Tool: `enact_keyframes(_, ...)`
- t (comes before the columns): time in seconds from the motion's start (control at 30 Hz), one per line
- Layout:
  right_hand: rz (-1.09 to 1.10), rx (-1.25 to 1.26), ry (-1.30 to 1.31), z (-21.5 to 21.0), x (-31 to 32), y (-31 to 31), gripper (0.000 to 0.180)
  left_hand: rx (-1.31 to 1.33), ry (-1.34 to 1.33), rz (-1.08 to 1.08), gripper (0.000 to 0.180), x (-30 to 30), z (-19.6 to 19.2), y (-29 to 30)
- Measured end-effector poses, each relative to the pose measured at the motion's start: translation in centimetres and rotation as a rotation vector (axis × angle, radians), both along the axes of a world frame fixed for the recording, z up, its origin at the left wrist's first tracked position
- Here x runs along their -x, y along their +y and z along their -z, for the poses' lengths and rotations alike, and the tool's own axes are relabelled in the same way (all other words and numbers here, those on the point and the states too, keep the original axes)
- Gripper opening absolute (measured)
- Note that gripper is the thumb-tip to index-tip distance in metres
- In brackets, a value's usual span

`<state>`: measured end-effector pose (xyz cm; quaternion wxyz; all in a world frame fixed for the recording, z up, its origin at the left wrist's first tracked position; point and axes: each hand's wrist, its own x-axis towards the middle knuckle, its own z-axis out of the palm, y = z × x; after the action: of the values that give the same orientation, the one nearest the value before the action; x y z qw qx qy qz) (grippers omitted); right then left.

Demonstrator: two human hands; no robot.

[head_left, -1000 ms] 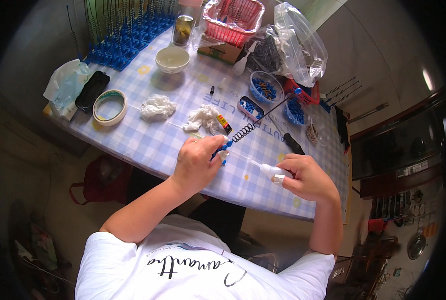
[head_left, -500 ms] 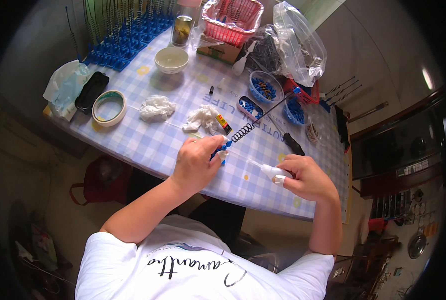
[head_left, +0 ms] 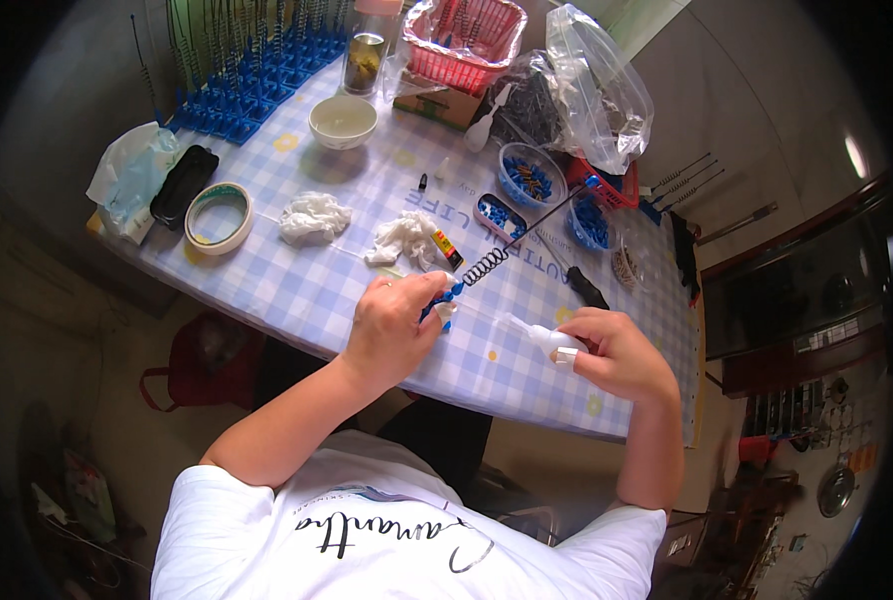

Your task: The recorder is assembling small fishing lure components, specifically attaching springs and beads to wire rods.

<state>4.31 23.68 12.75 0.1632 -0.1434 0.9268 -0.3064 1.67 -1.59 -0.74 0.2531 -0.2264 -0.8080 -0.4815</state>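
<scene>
My left hand (head_left: pixel 395 318) is closed around the blue plastic end of a black coiled spring rod (head_left: pixel 487 263). The rod slants up to the far right, with a blue piece at its far tip. My fingers hide most of the end they grip. In my right hand (head_left: pixel 619 352) is a small white squeeze bottle (head_left: pixel 544 337), its thin nozzle aimed left toward the rod but apart from it. A white wrap covers part of my right thumb. Crumpled white tissue (head_left: pixel 404 238) and a small yellow, red and black box (head_left: pixel 448 249) lie just beyond my left hand.
Blue bases with spring rods (head_left: pixel 229 105) crowd the far left. A tape roll (head_left: pixel 218 217), a bowl (head_left: pixel 344 122) and a jar (head_left: pixel 365 62) stand nearer. Tubs of blue parts (head_left: pixel 532 175), a red basket (head_left: pixel 465 45) and a black-handled screwdriver (head_left: pixel 588 288) are beyond my right hand.
My right hand has shifted the squeeze bottle very slightly to the right, away from the rod. The left hand and the rod have stayed in place.
</scene>
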Motion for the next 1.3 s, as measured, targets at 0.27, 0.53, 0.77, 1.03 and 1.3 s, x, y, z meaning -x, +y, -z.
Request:
enact_keyframes(0.27,0.233,0.425,-0.174,3.0,3.2,0.3,0.025,0.001,-0.010,0.013,0.032,0.0,-0.2,-0.1)
enact_keyframes(0.53,0.222,0.580,0.138,6.9,11.6,-3.7,0.024,-0.026,-0.065,0.033,0.032,0.0,-0.1,0.1)
enact_keyframes(0.77,0.138,0.579,0.075,7.1,12.1,-4.9,0.021,-0.048,-0.069,0.025,0.031,0.0,-0.2,-0.2)
enact_keyframes(1.03,0.254,0.500,0.286,7.0,14.6,-6.2,0.025,-0.054,-0.056,0.042,0.032,0.3,-0.2,-0.2)
enact_keyframes(1.3,0.294,0.296,0.562,8.3,17.4,-9.6,0.036,-0.043,-0.106,0.059,0.031,0.1,-0.4,-0.2)
